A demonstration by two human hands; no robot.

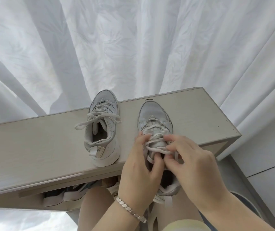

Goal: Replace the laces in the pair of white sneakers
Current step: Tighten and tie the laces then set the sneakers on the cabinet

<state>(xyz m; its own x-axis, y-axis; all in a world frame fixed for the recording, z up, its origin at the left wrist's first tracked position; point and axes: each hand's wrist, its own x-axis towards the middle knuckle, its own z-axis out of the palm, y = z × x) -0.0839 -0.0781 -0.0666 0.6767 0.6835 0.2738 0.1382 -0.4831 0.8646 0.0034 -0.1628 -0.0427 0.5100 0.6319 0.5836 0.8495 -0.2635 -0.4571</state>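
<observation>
Pinching the lace (155, 149) of one white sneaker (155, 116) with left hand (138, 165) and right hand (191, 164), hiding its tongue. Beside it on wooden shoe rack (33, 144), bow-tied sneaker (103, 130); white curtain (133, 47) behind.

Two white sneakers (102, 130) (155, 117), two laces (98, 119) (156, 148), two hands (138, 165) (193, 164), one bracelet (131, 209), one bench (33, 147), perhaps two more shoes (63, 195) underneath.
</observation>
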